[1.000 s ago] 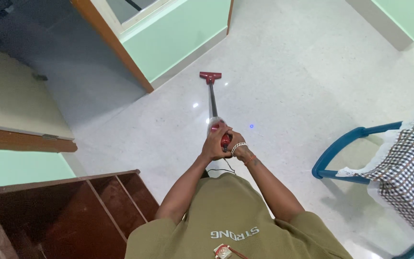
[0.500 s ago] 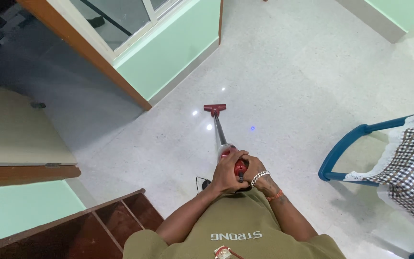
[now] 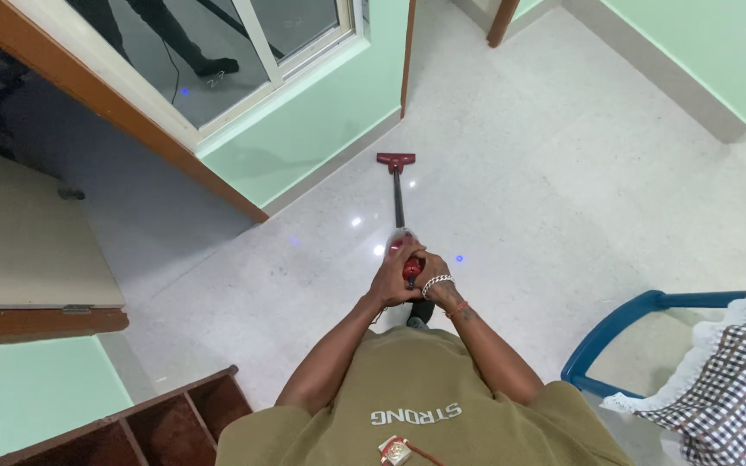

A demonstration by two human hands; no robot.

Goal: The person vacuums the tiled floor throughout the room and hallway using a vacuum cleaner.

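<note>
A red stick vacuum cleaner (image 3: 398, 194) reaches out ahead of me over the pale speckled floor. Its red floor head (image 3: 396, 160) rests on the floor near the green wall's skirting. My left hand (image 3: 396, 278) and my right hand (image 3: 432, 274) both grip the red handle at the near end, fingers wrapped around it. A silver bracelet and an orange thread sit on my right wrist. A black cord hangs below my hands.
A wooden-framed window (image 3: 200, 60) sits in the green wall at upper left, and an open door (image 3: 28, 250) stands at left. A dark wooden shelf unit (image 3: 157, 427) is at lower left. A blue chair (image 3: 632, 332) under a checked cloth (image 3: 736, 380) is at lower right.
The vacuum head was drawn back toward me, then pushed forward again toward the green wall. Both hands stayed on the handle. The view shifted up and more of the window shows.
</note>
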